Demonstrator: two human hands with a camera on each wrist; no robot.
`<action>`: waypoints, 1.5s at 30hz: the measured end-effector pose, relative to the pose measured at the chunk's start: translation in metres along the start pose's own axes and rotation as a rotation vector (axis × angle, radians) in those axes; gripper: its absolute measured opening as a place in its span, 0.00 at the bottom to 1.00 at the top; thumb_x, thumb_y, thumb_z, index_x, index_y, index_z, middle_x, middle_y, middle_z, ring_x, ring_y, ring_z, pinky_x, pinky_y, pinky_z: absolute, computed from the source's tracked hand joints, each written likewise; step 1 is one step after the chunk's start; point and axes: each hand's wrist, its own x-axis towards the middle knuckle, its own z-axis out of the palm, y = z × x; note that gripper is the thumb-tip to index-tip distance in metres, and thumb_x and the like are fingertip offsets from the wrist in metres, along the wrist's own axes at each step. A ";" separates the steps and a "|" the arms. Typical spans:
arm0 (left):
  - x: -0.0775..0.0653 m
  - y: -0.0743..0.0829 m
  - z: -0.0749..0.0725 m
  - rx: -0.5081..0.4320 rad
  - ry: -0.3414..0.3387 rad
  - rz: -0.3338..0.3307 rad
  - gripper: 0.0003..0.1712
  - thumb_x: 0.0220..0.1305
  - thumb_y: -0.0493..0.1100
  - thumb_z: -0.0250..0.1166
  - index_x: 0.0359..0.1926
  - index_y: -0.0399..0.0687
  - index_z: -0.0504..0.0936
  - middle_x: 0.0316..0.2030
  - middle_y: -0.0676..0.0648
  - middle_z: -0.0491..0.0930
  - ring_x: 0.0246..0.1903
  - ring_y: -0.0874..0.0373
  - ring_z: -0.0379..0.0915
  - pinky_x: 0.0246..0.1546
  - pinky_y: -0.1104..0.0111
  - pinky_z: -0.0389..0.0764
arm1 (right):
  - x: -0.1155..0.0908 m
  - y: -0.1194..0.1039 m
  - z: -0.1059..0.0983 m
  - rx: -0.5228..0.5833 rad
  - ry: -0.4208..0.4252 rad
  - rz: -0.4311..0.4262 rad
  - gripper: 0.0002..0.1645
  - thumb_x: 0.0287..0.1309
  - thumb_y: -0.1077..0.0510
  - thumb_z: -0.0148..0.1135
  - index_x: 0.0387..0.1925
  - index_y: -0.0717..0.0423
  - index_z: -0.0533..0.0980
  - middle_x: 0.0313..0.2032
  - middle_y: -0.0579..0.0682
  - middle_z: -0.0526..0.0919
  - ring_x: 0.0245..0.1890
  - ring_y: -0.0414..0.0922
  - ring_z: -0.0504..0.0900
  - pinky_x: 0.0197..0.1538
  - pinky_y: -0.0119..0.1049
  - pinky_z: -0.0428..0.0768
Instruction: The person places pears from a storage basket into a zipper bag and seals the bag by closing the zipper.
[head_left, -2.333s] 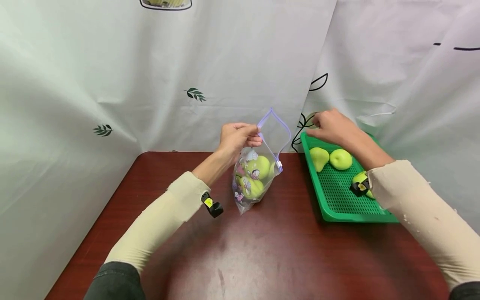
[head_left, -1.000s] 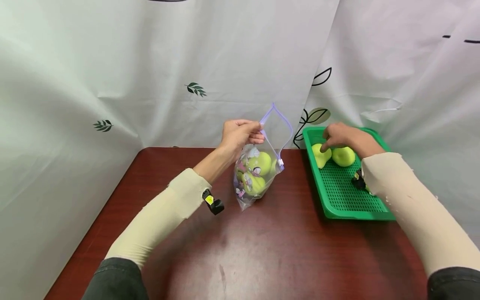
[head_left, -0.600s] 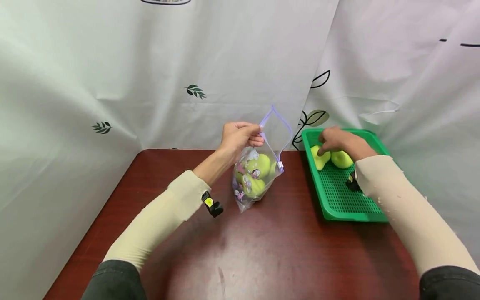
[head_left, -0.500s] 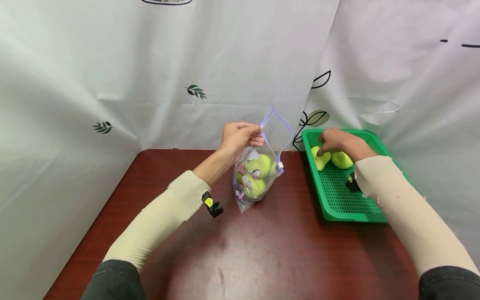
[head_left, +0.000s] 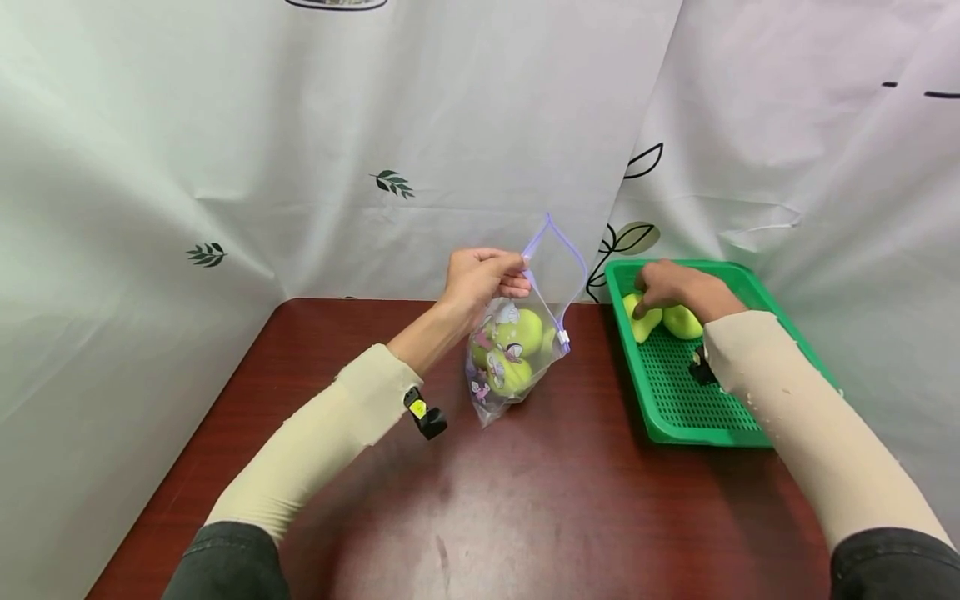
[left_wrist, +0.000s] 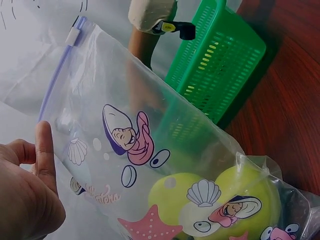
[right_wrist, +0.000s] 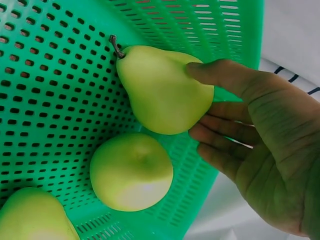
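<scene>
My left hand pinches the purple-edged rim of a clear zip bag, printed with cartoon sea figures. Its mouth stands open, a white slider at the lower end. Yellow-green pears lie inside, low in the bag. Over on the right, my right hand reaches into a green plastic basket. Its thumb presses one side of a pear and its fingers curl behind the fruit. That pear still lies in the basket corner, its stem pointing away from the palm.
Beside the held pear sits a second pear, and a third pear lies farther along the basket floor. The dark red wooden table is backed by white printed curtains.
My right hand has come down from above the basket's back edge to the pear in the far left corner and taken hold of it. The left hand and bag stay almost still.
</scene>
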 end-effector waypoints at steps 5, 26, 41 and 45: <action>-0.001 -0.001 0.001 -0.004 0.000 0.001 0.17 0.74 0.26 0.66 0.57 0.14 0.84 0.22 0.44 0.89 0.19 0.61 0.89 0.29 0.71 0.98 | 0.001 0.002 0.001 0.005 -0.005 -0.007 0.41 0.64 0.51 0.81 0.67 0.77 0.80 0.66 0.77 0.83 0.66 0.74 0.83 0.69 0.69 0.89; 0.001 -0.001 -0.002 -0.004 0.003 -0.003 0.18 0.73 0.26 0.66 0.58 0.13 0.84 0.22 0.44 0.89 0.19 0.60 0.89 0.30 0.70 0.98 | 0.000 -0.002 0.003 -0.017 0.014 -0.043 0.34 0.59 0.51 0.83 0.56 0.74 0.86 0.55 0.71 0.90 0.52 0.63 0.89 0.57 0.64 0.94; 0.002 -0.001 -0.006 0.006 0.010 0.005 0.18 0.72 0.26 0.67 0.57 0.13 0.84 0.22 0.44 0.89 0.19 0.61 0.88 0.28 0.70 0.98 | -0.001 -0.007 -0.007 -0.014 0.022 -0.137 0.25 0.55 0.53 0.81 0.23 0.49 0.68 0.22 0.39 0.55 0.25 0.39 0.56 0.31 0.32 0.57; 0.002 -0.001 -0.007 0.010 0.013 0.001 0.18 0.72 0.26 0.67 0.57 0.13 0.84 0.22 0.44 0.89 0.19 0.60 0.88 0.28 0.71 0.98 | -0.005 -0.012 -0.012 -0.030 0.047 -0.182 0.27 0.54 0.53 0.81 0.23 0.47 0.66 0.22 0.39 0.56 0.26 0.39 0.56 0.31 0.32 0.57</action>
